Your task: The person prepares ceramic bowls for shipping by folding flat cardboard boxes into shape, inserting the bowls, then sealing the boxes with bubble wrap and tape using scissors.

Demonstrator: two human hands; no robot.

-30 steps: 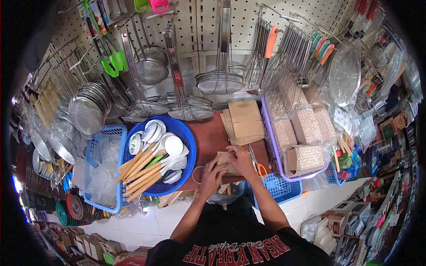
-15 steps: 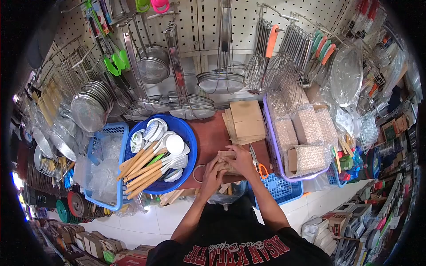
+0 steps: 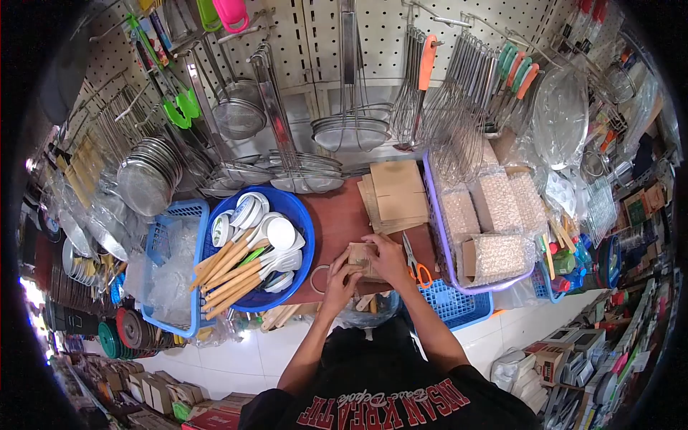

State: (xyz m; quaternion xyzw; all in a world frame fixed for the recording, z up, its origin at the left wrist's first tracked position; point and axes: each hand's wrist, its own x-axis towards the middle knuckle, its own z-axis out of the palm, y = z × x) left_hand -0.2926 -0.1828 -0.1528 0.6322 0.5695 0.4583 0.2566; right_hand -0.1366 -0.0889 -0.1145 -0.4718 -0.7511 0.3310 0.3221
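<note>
A small folded piece of brown cardboard (image 3: 362, 258) is held between both hands over the reddish-brown table. My left hand (image 3: 341, 279) grips its left side, fingers bent round the edge. My right hand (image 3: 389, 259) holds the right side, with fingers across the top. Beside my left hand lies a roll of tape (image 3: 316, 280), seen as a pale ring. Scissors (image 3: 417, 271) with orange handles rest just right of my right hand. Behind the hands is a stack of flat cardboard pieces (image 3: 398, 193).
A blue basin (image 3: 304, 215) of white-headed utensils with wooden handles stands left, next to a light-blue basket (image 3: 193, 321) of clear plastic. At right, a purple basket (image 3: 446, 251) holds bubble-wrapped boxes. A blue basket (image 3: 459, 304) sits lower down. Strainers (image 3: 351, 135) and whisks (image 3: 459, 107) hang behind.
The cardboard has turned so more of its flat face shows between my hands. My left fingers have shifted lower on it. The camera view has moved slightly.
</note>
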